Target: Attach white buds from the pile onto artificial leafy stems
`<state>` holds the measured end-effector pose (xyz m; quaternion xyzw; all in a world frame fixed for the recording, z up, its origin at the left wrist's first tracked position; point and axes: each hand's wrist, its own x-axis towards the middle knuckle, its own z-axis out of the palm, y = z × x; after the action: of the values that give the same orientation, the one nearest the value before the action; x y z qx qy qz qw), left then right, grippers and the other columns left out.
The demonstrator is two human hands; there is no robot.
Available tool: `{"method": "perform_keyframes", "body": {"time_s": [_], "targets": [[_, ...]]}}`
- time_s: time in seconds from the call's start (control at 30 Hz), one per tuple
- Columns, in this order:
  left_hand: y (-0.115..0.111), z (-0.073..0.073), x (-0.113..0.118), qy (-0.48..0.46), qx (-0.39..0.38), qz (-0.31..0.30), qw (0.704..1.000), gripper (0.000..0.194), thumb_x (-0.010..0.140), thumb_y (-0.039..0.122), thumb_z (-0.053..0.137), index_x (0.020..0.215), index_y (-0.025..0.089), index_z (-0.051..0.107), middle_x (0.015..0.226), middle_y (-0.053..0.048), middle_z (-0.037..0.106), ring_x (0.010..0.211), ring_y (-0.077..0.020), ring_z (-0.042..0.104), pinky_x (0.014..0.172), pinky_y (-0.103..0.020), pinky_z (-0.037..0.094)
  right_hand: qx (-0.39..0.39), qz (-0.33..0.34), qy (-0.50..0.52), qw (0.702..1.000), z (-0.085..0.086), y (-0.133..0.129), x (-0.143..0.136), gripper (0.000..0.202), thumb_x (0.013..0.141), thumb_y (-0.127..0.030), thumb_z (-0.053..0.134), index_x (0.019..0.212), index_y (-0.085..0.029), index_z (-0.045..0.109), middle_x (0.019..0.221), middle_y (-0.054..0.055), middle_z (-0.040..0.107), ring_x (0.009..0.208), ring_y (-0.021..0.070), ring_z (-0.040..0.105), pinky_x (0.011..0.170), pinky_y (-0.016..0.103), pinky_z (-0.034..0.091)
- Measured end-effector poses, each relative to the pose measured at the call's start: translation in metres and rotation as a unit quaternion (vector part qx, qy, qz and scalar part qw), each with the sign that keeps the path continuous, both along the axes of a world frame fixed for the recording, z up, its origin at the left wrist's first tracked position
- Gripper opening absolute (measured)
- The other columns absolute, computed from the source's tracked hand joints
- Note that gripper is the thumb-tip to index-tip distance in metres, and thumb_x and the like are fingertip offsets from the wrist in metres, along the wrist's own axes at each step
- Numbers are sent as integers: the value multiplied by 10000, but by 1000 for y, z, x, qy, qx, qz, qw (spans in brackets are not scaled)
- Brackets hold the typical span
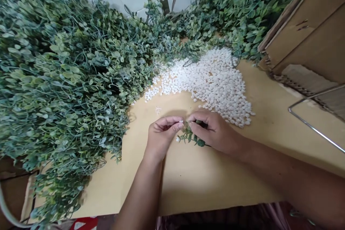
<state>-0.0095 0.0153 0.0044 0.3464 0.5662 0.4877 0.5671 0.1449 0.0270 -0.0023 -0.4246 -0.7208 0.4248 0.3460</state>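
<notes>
Left hand (pixel 165 133) pinching small white piece (pixel 181 122); right hand (pixel 208 127) holding leafy sprig (pixel 191 137) beside it.

My bench (pixel 194 187) had a plain tan top. I noted small white pieces (pixel 219 82) spread across its far middle, stragglers at the edges. Leafy green sprigs (pixel 72 75) lay heaped along the left and behind the pieces. A few thin white slivers (pixel 158 110) lay apart, nearer me than the spread's left end.

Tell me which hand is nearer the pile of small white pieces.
Right. The right hand sits just short of the white pile's near edge; the left hand is farther off, to the left of the right hand.
</notes>
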Motion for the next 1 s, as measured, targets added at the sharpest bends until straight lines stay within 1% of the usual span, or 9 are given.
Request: {"method": "perform_keyframes", "body": {"time_s": [0.2, 0.43, 0.53, 0.73, 1.0], "targets": [[3, -2, -4, -18, 2, -22, 1000, 231, 483, 280, 836, 664, 179, 734, 571, -3, 684, 511, -86, 570, 543, -209, 492, 1, -8, 9, 1000, 0, 1, 0, 162, 793, -159, 465, 641, -178, 518, 603, -19, 490, 618, 112, 459, 617, 252, 356], [4, -2, -5, -23, 0, -39, 999, 215, 490, 281, 834, 653, 180, 736, 599, -3, 692, 509, -68, 554, 539, -188, 485, 16, -26, 8, 999, -2, 2, -2, 143, 793, -177, 469, 662, -173, 527, 630, -4, 527, 634, 118, 478, 623, 256, 372], [4, -1, -4, -20, -12, -46, 999, 213, 499, 283, 829, 658, 176, 735, 587, -5, 686, 505, -74, 557, 537, -196, 491, 17, -33, 12, 999, -2, 1, -2, 148, 795, -176, 475, 658, -175, 530, 624, -5, 529, 626, 116, 478, 611, 249, 375], [4, -2, -4, -21, -22, -39, 999, 222, 492, 271, 830, 666, 171, 735, 563, -2, 675, 510, -84, 569, 530, -204, 504, 21, -39, 11, 999, -2, 0, -2, 145, 786, -164, 483, 653, -181, 539, 614, -11, 524, 618, 116, 481, 610, 252, 377], [4, -3, -3, -24, -26, -37, 999, 218, 478, 263, 834, 651, 172, 738, 558, -2, 675, 495, -78, 560, 510, -196, 503, 13, -36, 9, 999, -4, 1, -3, 151, 786, -185, 481, 674, -167, 581, 634, 12, 555, 637, 129, 502, 628, 266, 388]]}}
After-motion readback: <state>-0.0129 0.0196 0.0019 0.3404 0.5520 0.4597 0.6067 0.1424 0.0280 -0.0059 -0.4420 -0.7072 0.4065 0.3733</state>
